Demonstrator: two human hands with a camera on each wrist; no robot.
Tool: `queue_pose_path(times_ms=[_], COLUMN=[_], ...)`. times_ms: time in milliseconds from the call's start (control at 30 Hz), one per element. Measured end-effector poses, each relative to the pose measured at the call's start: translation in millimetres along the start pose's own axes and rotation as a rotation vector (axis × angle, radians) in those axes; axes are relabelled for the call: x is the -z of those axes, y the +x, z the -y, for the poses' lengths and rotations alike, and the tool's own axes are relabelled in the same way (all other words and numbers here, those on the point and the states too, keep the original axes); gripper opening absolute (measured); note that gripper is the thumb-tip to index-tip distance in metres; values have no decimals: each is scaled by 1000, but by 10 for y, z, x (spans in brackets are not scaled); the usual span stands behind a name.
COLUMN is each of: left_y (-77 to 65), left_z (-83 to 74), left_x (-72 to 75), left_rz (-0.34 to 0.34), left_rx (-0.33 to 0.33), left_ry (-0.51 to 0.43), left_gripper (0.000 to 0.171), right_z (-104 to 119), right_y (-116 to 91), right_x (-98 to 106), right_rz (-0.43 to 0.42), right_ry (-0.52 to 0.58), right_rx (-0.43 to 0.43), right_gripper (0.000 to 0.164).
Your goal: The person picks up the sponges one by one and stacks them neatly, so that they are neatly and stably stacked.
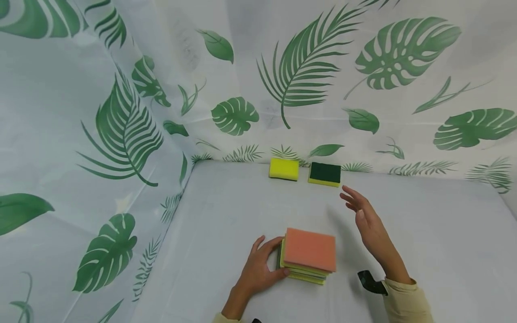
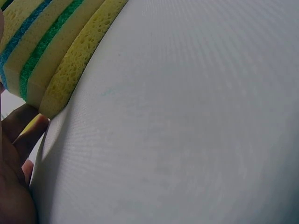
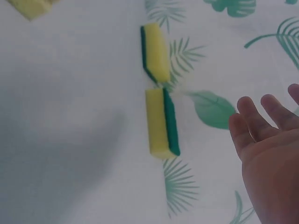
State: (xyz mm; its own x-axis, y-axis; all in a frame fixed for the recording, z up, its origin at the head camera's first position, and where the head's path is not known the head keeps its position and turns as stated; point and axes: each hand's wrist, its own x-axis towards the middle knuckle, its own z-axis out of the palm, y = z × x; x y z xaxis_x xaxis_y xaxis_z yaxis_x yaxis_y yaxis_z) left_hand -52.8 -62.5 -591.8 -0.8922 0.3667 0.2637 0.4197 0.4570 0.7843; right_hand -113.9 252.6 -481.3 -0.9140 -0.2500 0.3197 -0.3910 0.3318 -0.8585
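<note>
A stack of sponges (image 1: 309,250) with a salmon-pink one on top stands near the front of the white table. My left hand (image 1: 262,264) holds the stack by its left side, thumb at the front and fingers behind. In the left wrist view, the stacked sponges (image 2: 60,51) show yellow, blue and green layers, yellow at the bottom. My right hand (image 1: 369,226) hovers to the right of the stack, fingers extended, holding nothing. Nearest to it lies a sponge with its dark green side up (image 1: 325,173). To that one's left is a yellow-side-up sponge (image 1: 284,169).
A white curtain with green leaf prints (image 1: 307,67) rises along the table's back edge and left side. Both separate sponges lie close to the back curtain. A black strap piece (image 1: 371,282) juts from the right wrist.
</note>
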Motion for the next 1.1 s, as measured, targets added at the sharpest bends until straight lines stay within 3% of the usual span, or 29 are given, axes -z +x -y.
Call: queue_pose_path(times_ms=[200, 433, 767, 1100], left_y=[-1, -3, 3, 3], left_z=[-1, -3, -6, 9], left_x=[3, 16, 19, 17], left_rz=[4, 9, 32, 34], left_rx=[-16, -18, 17, 35], left_ry=[27, 32, 18, 22], left_gripper=[85, 86, 88, 85], right_z=[-162, -347, -623, -873], right_y=[168, 370, 649, 834], right_x=[48, 62, 105, 147], right_rz=[-19, -2, 45, 40], right_ry=[-105, -140, -117, -65], right_rx=[-130, -160, -253, -341], right_gripper=[62, 80, 94, 104])
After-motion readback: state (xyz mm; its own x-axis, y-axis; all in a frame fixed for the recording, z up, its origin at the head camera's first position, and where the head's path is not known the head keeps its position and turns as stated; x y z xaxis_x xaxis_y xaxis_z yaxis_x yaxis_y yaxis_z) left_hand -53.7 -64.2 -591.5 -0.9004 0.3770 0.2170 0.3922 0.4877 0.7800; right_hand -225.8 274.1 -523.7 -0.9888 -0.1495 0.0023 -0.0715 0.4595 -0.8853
